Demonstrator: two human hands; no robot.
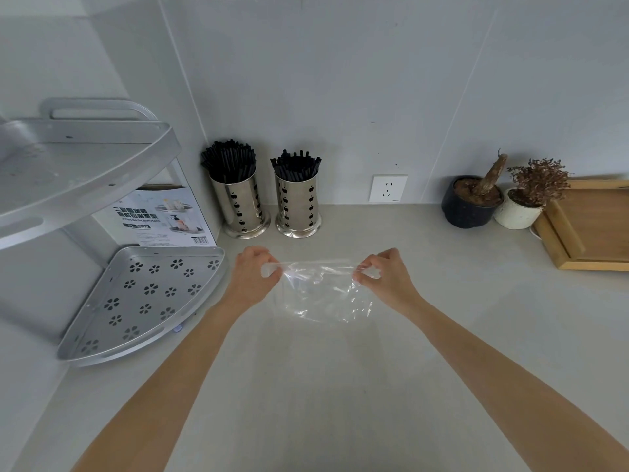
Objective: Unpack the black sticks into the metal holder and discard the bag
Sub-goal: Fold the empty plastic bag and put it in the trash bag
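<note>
Materials & finishes, as seen
Bag (323, 294): thin clear glossy plastic, crinkled. Holders (299, 202): polished shiny metal w/ cutouts. Sticks (296, 165): matt black. Rack (143, 298): dull silver metal. Counter (340, 386): matt, smooth. Tray (592, 226): wood.

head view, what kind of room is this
Probably a home kitchen counter: two perforated steel holders packed with black sticks, a white wall socket, and a pale wooden tray beside two small potted plants.

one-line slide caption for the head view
Both hands stretch an empty clear bag above the counter; black sticks fill two metal holders behind.
</note>
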